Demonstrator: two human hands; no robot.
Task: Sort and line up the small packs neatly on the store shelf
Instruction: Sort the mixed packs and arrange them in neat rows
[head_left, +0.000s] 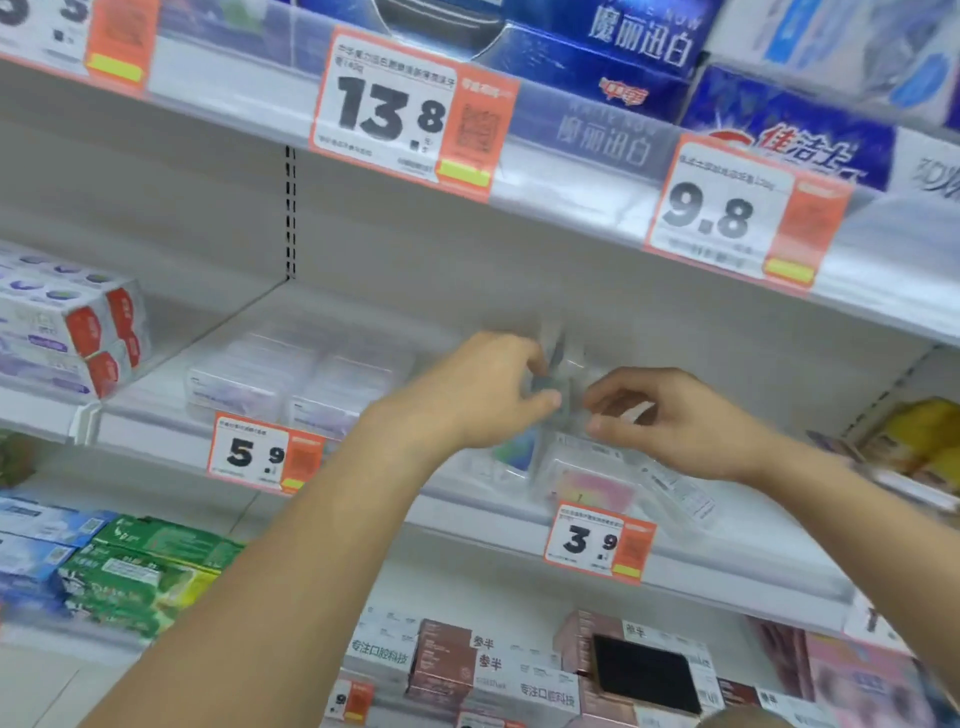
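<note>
Both hands are holding one clear small pack (563, 384) just above the 3.9 price tag (600, 543); left hand (483, 389) and right hand (670, 415) fingers are pinching it. Best keep it straight and set it down gently.

We see a clear plastic pack (558, 374), blurred, upright between the left hand (483, 395) and right hand (670, 421), both pinching it above the middle shelf (727, 540). Beneath lies a clear pack with pink insert (597, 486), flat, near the front edge. Further clear packs (291, 379) sit in rows to the left.
</note>
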